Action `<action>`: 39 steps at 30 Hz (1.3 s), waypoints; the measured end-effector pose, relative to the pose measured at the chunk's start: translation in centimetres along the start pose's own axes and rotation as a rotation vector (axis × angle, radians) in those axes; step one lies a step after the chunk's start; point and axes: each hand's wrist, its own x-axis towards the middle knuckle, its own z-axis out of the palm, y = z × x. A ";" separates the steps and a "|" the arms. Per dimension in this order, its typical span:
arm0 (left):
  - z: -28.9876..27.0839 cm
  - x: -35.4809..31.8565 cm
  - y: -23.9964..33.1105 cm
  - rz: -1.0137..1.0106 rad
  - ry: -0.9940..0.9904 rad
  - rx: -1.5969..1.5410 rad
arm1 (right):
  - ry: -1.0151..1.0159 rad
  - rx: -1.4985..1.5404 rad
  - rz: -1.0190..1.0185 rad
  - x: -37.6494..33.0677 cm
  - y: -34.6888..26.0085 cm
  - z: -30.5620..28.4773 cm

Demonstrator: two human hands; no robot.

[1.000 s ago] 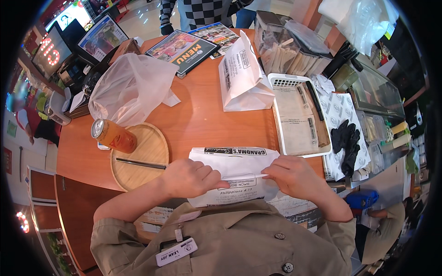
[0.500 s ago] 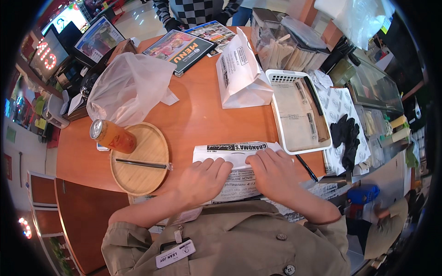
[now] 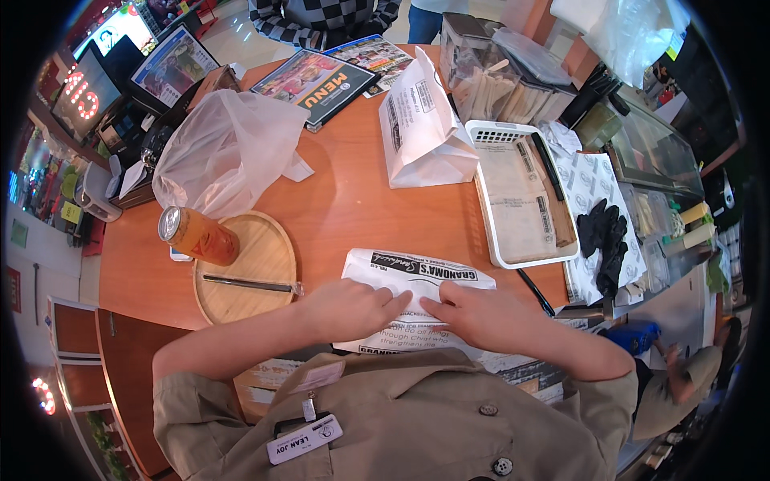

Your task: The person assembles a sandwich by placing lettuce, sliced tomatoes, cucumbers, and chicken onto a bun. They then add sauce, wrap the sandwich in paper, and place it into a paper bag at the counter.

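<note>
A white paper bag point(image 3: 417, 274) with black print lies across the near edge of the counter, its lower part reaching toward my body. My left hand point(image 3: 357, 309) is closed on the bag's left part, fingers curled and thumb pressed on the paper. My right hand point(image 3: 464, 311) grips the right part the same way. The two thumbs nearly meet at the middle, along what looks like a crease. Whatever is inside the bag, if anything, is hidden. Left of my hands is a round wooden tray point(image 3: 241, 309) with an orange drink can point(image 3: 207, 237) and a wrapped black straw point(image 3: 249, 284).
A white paper bag point(image 3: 421, 132) stands upright beyond my hands. Right of it are a white basket point(image 3: 525, 263), black gloves point(image 3: 603, 240) and a pen point(image 3: 536, 292). A plastic bag point(image 3: 228, 148) and menus point(image 3: 317, 84) lie farther off. One person stands opposite; another is at right.
Both hands have slid along the paper bag toward my body, elbows spreading outward. More of the bag's far end shows. The person opposite has shifted left, and the person at right has moved.
</note>
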 end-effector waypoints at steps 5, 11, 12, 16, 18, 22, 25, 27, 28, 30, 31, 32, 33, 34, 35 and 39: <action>1.5 -1.2 0.2 0.046 0.367 0.226 | 0.494 -0.277 -0.124 -0.7 0.2 2.3; 2.8 -1.8 0.9 -0.126 0.500 0.145 | 0.639 -0.280 -0.018 1.5 1.0 4.1; 3.1 -1.4 0.7 -0.124 0.535 0.130 | 0.625 -0.275 0.018 1.8 1.3 4.1; 3.6 -0.1 -0.6 -0.255 0.482 0.007 | 0.391 -0.126 0.067 3.2 2.0 3.4; 3.1 0.6 -1.3 -0.344 0.256 -0.264 | 0.214 -0.079 0.116 3.5 2.3 2.7; 1.7 0.6 -2.4 -0.341 0.010 -0.560 | 0.050 -0.074 0.058 3.6 2.0 1.6; 1.4 -0.2 -2.0 -0.244 -0.101 -0.403 | -0.071 -0.146 0.086 3.8 1.2 1.1; 0.9 -1.2 -1.8 -0.252 -0.107 -0.299 | -0.077 -0.127 0.049 4.0 0.9 0.9; 0.4 -1.7 -1.8 -0.264 -0.129 -0.246 | -0.101 -0.113 0.023 3.9 0.9 0.7; -1.8 -3.8 -3.9 -0.314 0.043 -0.032 | -0.058 -0.144 0.090 3.6 1.2 0.3; -3.6 -5.1 -5.9 -0.355 0.181 0.095 | -0.055 -0.141 0.138 3.3 1.5 0.0; -5.6 -6.5 -8.2 -0.593 0.217 0.086 | -0.049 -0.162 0.216 2.9 1.8 -0.2; -7.5 -9.2 -10.3 -0.363 0.683 0.055 | 0.019 -0.091 0.214 2.4 2.1 -0.5; -9.7 -11.3 -13.1 -0.351 0.773 0.073 | 0.084 -0.043 0.238 1.9 2.2 -0.8; -11.6 -13.5 -15.9 -0.448 0.641 0.323 | 0.149 0.007 0.262 1.3 2.1 -1.1; -12.4 -17.5 -22.5 -0.810 0.144 0.462 | 0.402 0.294 0.334 -1.4 0.5 -3.0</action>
